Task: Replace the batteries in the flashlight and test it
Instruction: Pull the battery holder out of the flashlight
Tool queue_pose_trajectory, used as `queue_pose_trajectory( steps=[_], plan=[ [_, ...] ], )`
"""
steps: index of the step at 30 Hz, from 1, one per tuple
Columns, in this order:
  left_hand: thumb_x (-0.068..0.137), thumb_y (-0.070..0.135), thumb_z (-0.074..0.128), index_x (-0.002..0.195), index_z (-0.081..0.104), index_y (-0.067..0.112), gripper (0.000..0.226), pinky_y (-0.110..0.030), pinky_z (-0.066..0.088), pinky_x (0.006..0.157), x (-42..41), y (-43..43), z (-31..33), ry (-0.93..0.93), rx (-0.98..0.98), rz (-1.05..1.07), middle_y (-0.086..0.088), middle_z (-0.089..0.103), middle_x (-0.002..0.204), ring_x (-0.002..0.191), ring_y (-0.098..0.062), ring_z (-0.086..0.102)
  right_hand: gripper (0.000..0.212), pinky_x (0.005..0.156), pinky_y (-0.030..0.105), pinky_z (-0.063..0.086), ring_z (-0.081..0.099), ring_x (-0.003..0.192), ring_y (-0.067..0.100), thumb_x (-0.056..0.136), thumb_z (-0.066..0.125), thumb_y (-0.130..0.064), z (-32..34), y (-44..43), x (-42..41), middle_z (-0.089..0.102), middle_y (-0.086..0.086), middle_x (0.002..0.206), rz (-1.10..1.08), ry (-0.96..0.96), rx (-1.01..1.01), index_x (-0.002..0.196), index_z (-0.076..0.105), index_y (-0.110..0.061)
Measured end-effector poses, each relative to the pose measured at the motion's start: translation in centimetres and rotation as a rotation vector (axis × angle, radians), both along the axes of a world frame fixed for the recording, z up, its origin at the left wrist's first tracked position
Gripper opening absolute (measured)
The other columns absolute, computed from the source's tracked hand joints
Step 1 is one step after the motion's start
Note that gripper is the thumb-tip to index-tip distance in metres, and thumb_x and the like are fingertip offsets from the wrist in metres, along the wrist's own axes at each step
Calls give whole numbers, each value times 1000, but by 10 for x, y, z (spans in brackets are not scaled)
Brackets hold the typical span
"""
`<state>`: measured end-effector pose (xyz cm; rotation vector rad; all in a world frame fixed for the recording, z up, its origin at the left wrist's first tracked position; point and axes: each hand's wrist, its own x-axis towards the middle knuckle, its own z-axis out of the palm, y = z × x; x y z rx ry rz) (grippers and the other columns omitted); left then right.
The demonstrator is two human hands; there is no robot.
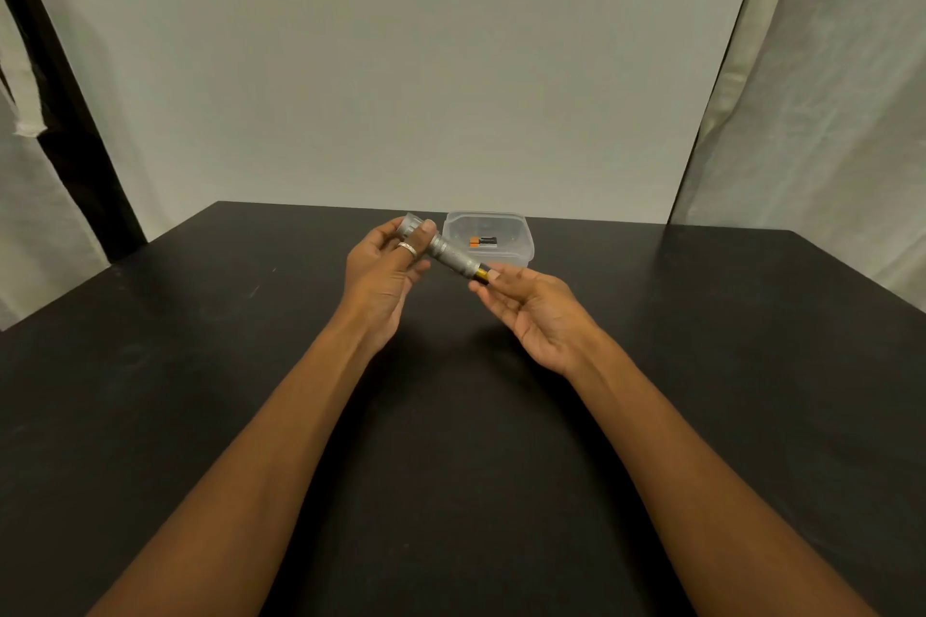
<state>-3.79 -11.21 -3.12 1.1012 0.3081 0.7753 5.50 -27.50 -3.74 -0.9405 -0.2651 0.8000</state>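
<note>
A silver flashlight (443,250) is held above the black table, its head pointing away to the left and its open tail toward me on the right. My left hand (383,273), with a ring on one finger, grips it near the head. A battery (482,274) with a gold-and-black end sticks partway out of the tail. My right hand (526,306) pinches that battery end between thumb and fingertips. The flashlight's tail cap is not in sight.
A clear plastic container (521,252) stands just behind the hands and holds an orange-and-black battery (482,242). The black table (451,441) stretches toward me under both forearms. A white wall rises behind it, with cloth hanging at both sides.
</note>
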Motion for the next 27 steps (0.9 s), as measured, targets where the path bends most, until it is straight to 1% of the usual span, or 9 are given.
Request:
queue_pose_trajectory(
  steps=[4, 7, 9, 12, 14, 17, 21, 23, 27],
  plan=[
    [87, 16, 78, 125, 61, 7, 43, -26, 56, 82, -4, 3, -1, 66, 130, -32, -7, 73, 113, 104, -13, 70, 25, 85, 35, 63, 76, 102, 32, 98, 60, 2, 3, 0, 1, 74, 25, 114, -47, -25, 38, 123, 62, 5],
    [83, 19, 82, 120, 64, 9, 42, -28, 59, 82, -7, 5, -4, 184, 316, -65, -6, 74, 114, 105, -17, 71, 22, 86, 38, 63, 75, 103, 33, 101, 58, -4, 8, -1, 2, 72, 24, 116, -129, -96, 28, 123, 59, 2],
    [81, 21, 84, 117, 67, 13, 41, -31, 60, 87, -6, 5, -6, 269, 460, -67, -4, 73, 114, 105, -19, 70, 19, 85, 37, 63, 75, 103, 32, 102, 58, -6, 11, -1, 3, 72, 22, 117, -189, -163, -4, 120, 60, 0],
    [78, 26, 86, 120, 70, 20, 45, -29, 57, 93, -4, 4, -7, 370, 685, -89, 4, 72, 113, 105, -13, 68, 17, 88, 37, 62, 76, 102, 28, 103, 57, -7, 12, -1, 5, 73, 20, 116, -247, -277, -44, 118, 62, 0],
    [79, 32, 85, 122, 71, 24, 46, -33, 56, 96, -3, 3, -8, 416, 843, -112, 8, 74, 111, 103, -11, 69, 17, 89, 38, 62, 76, 102, 26, 104, 56, -9, 12, 1, 5, 74, 18, 114, -270, -366, -87, 117, 63, -1],
    [83, 35, 81, 115, 74, 27, 34, -34, 56, 90, -4, -1, -6, 472, 1038, -91, 11, 75, 100, 93, -7, 69, 12, 87, 39, 63, 76, 101, 24, 103, 56, -8, 14, 3, 4, 76, 12, 106, -306, -490, -149, 104, 68, -9],
    [82, 35, 81, 111, 73, 24, 32, -31, 56, 85, -5, 0, -9, 510, 1065, -47, 8, 74, 98, 89, -6, 68, 13, 85, 37, 63, 75, 103, 24, 104, 56, -9, 21, 1, 6, 75, 13, 106, -374, -562, -128, 104, 69, -12],
    [81, 37, 82, 114, 73, 22, 37, -27, 57, 83, -5, 4, -11, 506, 996, -25, 8, 75, 100, 91, -7, 69, 12, 85, 36, 63, 74, 105, 26, 104, 56, -11, 24, -2, 10, 74, 18, 111, -409, -541, -107, 105, 68, -13],
    [81, 33, 83, 121, 69, 17, 45, -19, 56, 78, -6, 7, -11, 495, 850, -28, 5, 75, 106, 96, -8, 71, 13, 91, 43, 62, 75, 104, 29, 104, 56, -10, 25, -8, 16, 73, 20, 112, -430, -450, -51, 112, 66, -6]
  ],
)
